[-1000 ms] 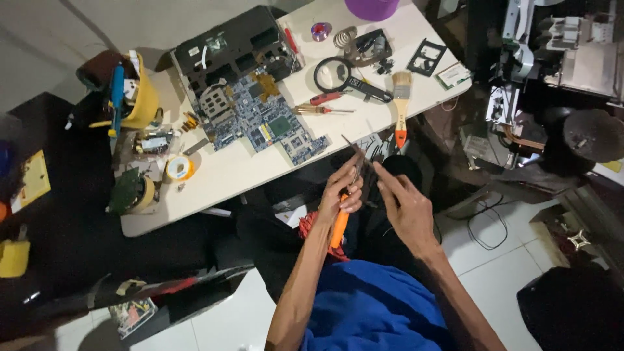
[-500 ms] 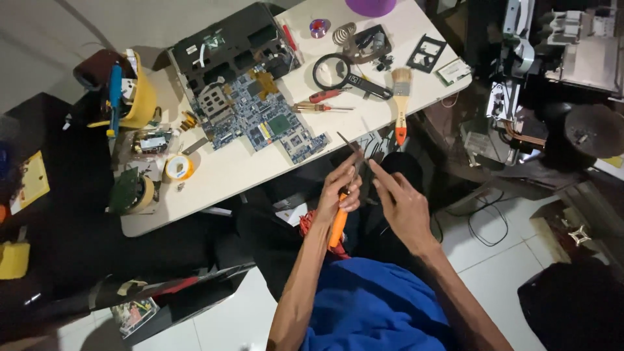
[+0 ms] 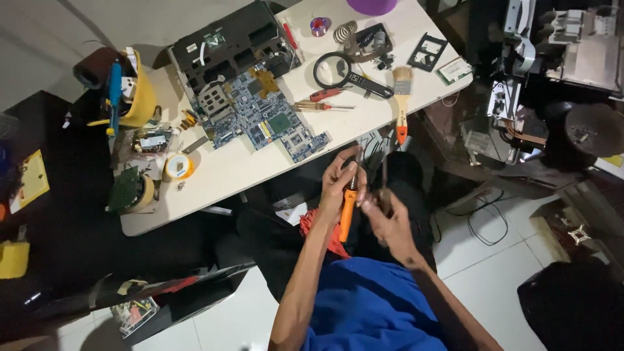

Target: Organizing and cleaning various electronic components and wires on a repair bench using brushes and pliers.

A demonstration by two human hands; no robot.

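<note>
While left hand (image 3: pixel 338 184) grip holds orange-handled tool (image 3: pixel 346 214) | right hand (image 3: pixel 390 221) grip pinches thin dark part (image 3: pixel 383 179)

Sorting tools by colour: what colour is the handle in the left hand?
Orange handle, head view.

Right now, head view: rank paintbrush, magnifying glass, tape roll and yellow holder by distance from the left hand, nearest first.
1. Paintbrush: at the table edge, just up and right of the left hand.
2. Magnifying glass: farther up the table, beyond the red screwdriver.
3. Tape roll: well off to the left, near the table's front edge.
4. Yellow holder: far left corner.
</note>
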